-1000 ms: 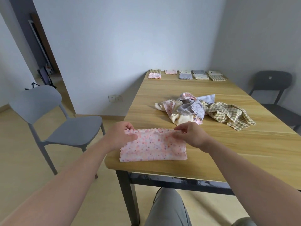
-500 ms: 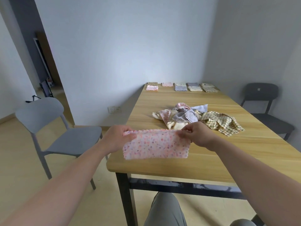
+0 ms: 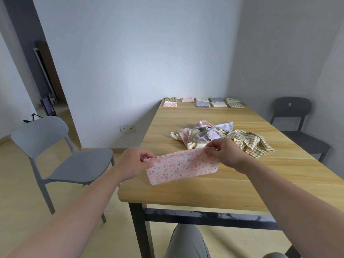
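Head view: the pink cloth (image 3: 181,167) hangs in the air over the near left corner of the tabletop (image 3: 204,189), its lower left corner just beyond the left edge. Bare wood lies below it and to its right, up to the near edge. The pile (image 3: 214,135) of loose cloths sits just behind the right hand, and a row of folded cloths (image 3: 204,103) lines the far edge, well apart. A grey chair (image 3: 61,151) stands left of the tabletop and a dark chair (image 3: 296,127) at its right.

The left hand (image 3: 132,162) pinches the cloth's upper left corner, fingers curled. The right hand (image 3: 226,154) pinches the upper right corner, held higher, so the top edge slopes up to the right. Both forearms reach forward.

A second ago the cloth lay flat on the tabletop under both hands. It is now lifted clear and tilted, and the hands are wider apart.
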### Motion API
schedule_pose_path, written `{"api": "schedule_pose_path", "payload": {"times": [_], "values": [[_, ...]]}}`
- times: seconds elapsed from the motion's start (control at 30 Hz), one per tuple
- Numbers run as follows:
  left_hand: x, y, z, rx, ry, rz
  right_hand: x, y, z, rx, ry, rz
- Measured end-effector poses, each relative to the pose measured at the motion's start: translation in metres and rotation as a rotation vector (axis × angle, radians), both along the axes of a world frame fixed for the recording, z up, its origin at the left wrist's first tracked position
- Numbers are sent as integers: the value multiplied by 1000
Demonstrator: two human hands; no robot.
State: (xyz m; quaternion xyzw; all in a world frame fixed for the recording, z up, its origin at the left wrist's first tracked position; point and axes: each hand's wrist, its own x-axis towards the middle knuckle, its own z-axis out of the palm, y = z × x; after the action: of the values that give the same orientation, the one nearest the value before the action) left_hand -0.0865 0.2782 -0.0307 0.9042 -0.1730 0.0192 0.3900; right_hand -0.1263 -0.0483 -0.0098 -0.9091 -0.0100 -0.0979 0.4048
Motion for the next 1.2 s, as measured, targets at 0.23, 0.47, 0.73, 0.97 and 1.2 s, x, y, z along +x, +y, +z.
{"api": "schedule_pose_path", "payload": {"times": [0.23, 0.47, 0.73, 0.97, 1.2], "values": [[-3, -8, 2, -81, 10, 41, -3, -10, 0, -23, -16, -74], [-8, -16, 4, -112, 16, 58, -11, -16, 3, -24, 3, -80], [-5, -21, 3, -259, 172, 27, -20, -24, 8, 13, 37, -28], [-4, -28, 5, -241, 238, -22, -25, -33, 10, 56, 87, 3], [5, -33, -3, -45, 141, -95, -15, -38, -1, 69, 150, 63]]}}
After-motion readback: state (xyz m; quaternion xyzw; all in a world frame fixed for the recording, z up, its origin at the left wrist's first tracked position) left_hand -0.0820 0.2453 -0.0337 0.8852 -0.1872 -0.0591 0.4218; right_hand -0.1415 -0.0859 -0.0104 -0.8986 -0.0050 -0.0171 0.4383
